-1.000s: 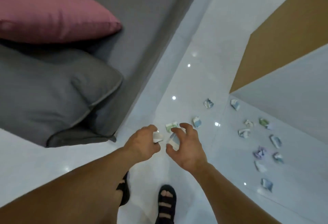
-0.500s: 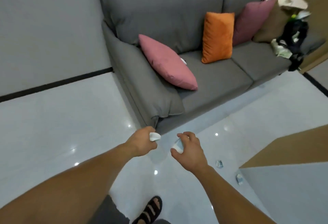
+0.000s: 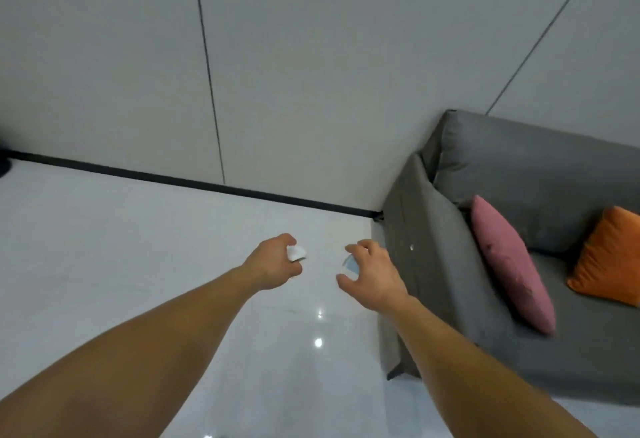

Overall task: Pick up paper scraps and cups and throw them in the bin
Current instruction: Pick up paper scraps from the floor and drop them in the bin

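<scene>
2 crumpled scraps (image 3: 297,253) in left hand (image 3: 272,266), right hand (image 3: 372,276)

Home living room. Grey fabric sofa (image 3: 540,264) at 3 o'clock, pink cushion (image 3: 509,261) and orange cushion (image 3: 609,261) on seat. Glossy pale tiled floor (image 3: 138,264), grey panelled wall (image 3: 311,73) at 12 o'clock, black skirting (image 3: 194,183).

Left hand (image 3: 273,264) grips white paper scrap (image 3: 296,253), right hand (image 3: 372,274) grips bluish scrap (image 3: 349,264), both over floor (image 3: 138,247); grey sofa (image 3: 519,264) right.
</scene>
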`<state>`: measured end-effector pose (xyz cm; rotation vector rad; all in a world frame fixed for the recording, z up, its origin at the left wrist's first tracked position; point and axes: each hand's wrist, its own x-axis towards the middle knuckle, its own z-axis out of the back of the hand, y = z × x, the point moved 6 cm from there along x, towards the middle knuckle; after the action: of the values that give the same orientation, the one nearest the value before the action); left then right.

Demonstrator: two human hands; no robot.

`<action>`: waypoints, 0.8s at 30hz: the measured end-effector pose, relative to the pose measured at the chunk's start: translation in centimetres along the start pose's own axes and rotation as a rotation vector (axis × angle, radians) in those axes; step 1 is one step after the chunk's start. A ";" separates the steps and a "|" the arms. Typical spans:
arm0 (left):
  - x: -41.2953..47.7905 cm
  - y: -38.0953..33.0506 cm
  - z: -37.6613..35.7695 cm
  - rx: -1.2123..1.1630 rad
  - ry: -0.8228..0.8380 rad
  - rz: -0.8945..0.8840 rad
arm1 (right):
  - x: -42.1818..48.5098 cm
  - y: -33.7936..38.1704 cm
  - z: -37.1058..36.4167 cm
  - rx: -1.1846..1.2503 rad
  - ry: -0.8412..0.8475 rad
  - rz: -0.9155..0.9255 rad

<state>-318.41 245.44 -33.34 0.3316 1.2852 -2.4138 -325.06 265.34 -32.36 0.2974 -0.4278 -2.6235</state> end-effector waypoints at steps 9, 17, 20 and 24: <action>-2.0 11.2 19.6 -0.076 -0.286 0.147 | 10.4 22.6 -4.0 -0.055 0.067 0.351; 0.2 18.6 31.9 -0.091 -0.490 0.288 | 21.2 37.3 -7.7 -0.044 0.140 0.611; 0.8 20.8 37.3 -0.087 -0.580 0.349 | 25.4 43.0 -7.9 -0.020 0.158 0.716; 1.7 23.1 44.0 -0.103 -0.726 0.406 | 30.4 50.3 -8.5 -0.033 0.199 0.850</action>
<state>-310.97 196.67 -26.79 -0.2752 0.8904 -1.8432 -328.63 206.30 -26.86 0.2812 -0.3408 -1.7520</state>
